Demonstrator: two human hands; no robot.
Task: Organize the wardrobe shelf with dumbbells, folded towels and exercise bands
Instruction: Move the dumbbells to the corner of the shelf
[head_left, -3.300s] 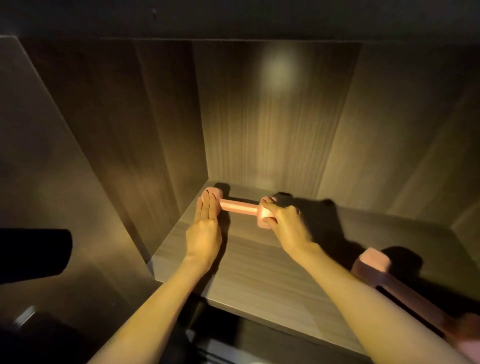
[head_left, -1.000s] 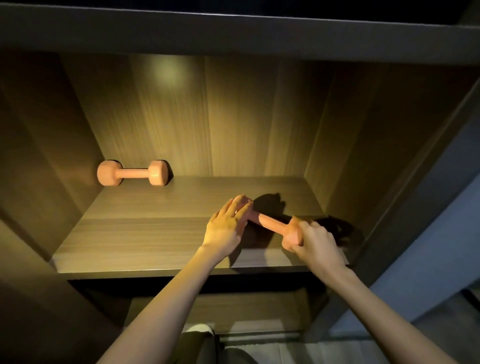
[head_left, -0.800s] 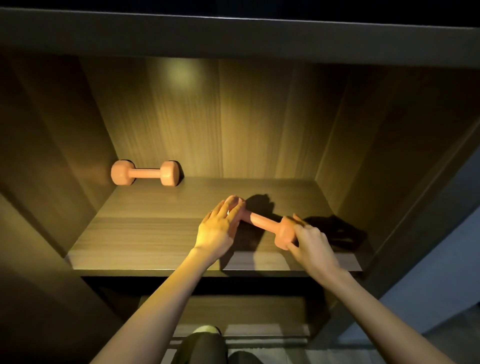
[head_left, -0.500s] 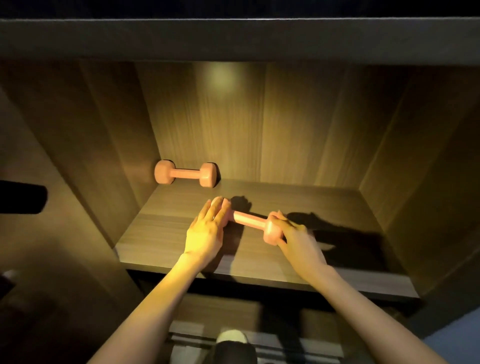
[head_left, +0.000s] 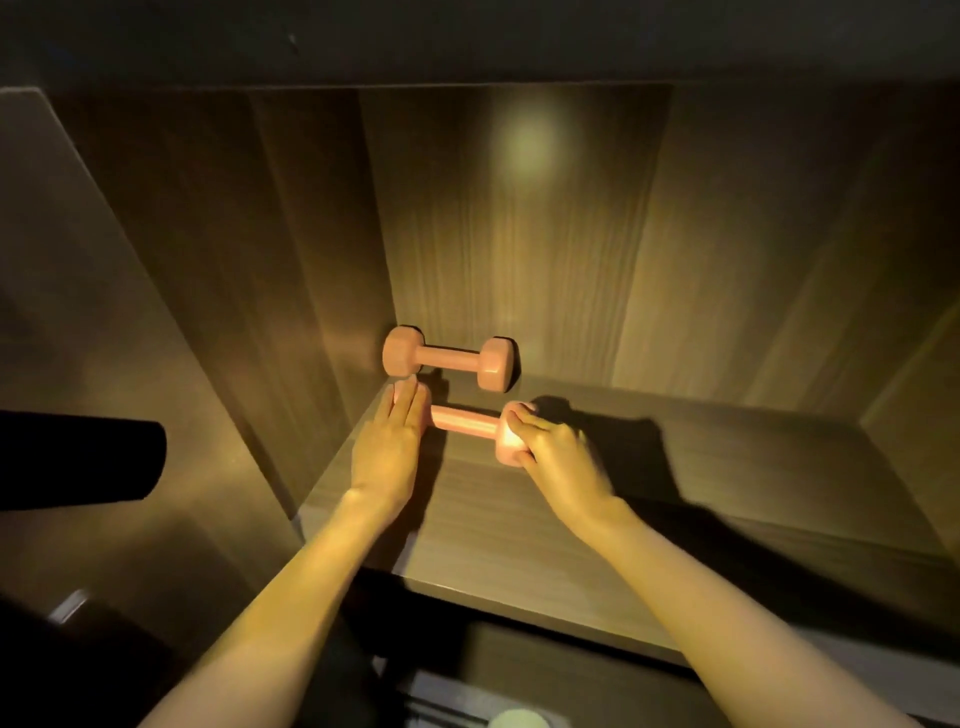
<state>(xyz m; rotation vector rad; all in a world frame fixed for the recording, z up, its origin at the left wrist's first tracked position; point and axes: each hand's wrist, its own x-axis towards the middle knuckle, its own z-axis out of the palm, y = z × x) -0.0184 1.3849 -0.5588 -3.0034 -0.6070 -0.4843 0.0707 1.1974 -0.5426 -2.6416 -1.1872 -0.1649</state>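
Two pink dumbbells lie on the wooden wardrobe shelf (head_left: 675, 483) in its back left corner. The rear dumbbell (head_left: 449, 359) rests against the back wall, untouched. The front dumbbell (head_left: 465, 420) lies parallel to it, just in front. My left hand (head_left: 392, 449) has straight fingers laid flat over its left head, hiding that head. My right hand (head_left: 553, 452) grips its right head with curled fingers and thumb. No towels or exercise bands are in view.
The left side panel (head_left: 291, 291) stands right beside both dumbbells' left ends. The shelf's right part stretches out in shadow. A dark rounded object (head_left: 78, 457) juts in at the left edge. Below the shelf's front edge lies a darker lower compartment.
Both hands moved the front dumbbell from the shelf's middle to the back left, next to the rear dumbbell. The view swung left with it.
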